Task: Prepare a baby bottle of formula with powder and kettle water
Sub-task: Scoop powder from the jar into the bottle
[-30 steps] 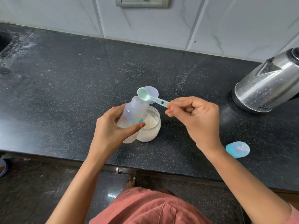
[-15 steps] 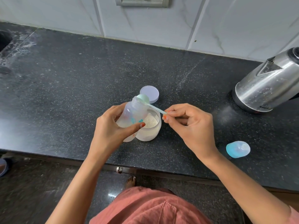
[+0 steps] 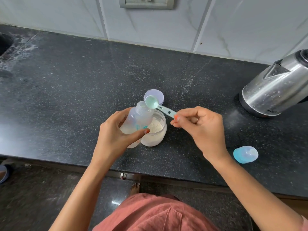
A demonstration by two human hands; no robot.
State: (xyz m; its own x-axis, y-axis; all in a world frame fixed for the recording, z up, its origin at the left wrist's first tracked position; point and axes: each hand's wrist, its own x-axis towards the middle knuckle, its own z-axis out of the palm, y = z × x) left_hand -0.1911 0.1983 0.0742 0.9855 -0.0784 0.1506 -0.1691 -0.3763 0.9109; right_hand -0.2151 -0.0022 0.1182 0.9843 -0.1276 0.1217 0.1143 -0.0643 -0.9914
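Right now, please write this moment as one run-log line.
phase: powder dosing | left hand: holds bottle, tilted | right hand: pinches scoop by handle, bowl at bottle mouth | powder jar: open | kettle: untouched

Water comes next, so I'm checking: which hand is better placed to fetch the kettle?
Right, probably. The kettle stands far right, on the side of the right hand, and that hand only pinches the scoop. The left hand grips the bottle by the powder jar.
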